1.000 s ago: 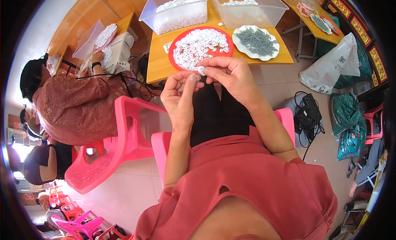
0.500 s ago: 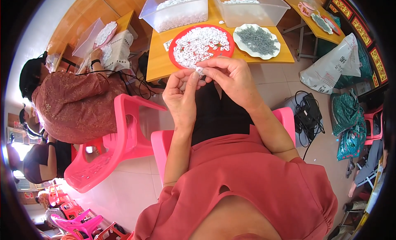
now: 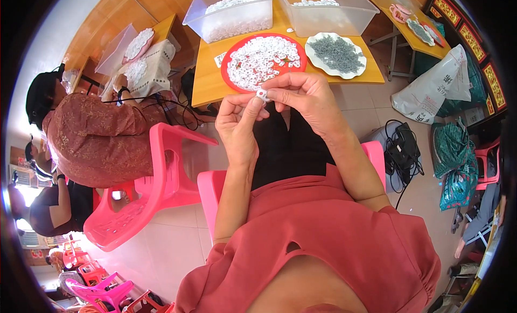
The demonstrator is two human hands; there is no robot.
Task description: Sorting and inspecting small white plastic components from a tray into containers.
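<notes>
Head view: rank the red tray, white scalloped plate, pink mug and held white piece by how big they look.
1. Red tray
2. White scalloped plate
3. Pink mug
4. Held white piece

The mug looks farther from the camera, so this is apparent size only.

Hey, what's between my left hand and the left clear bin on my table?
In the head view, the red plate bearing small white pieces lies between your left hand and that bin.
</notes>
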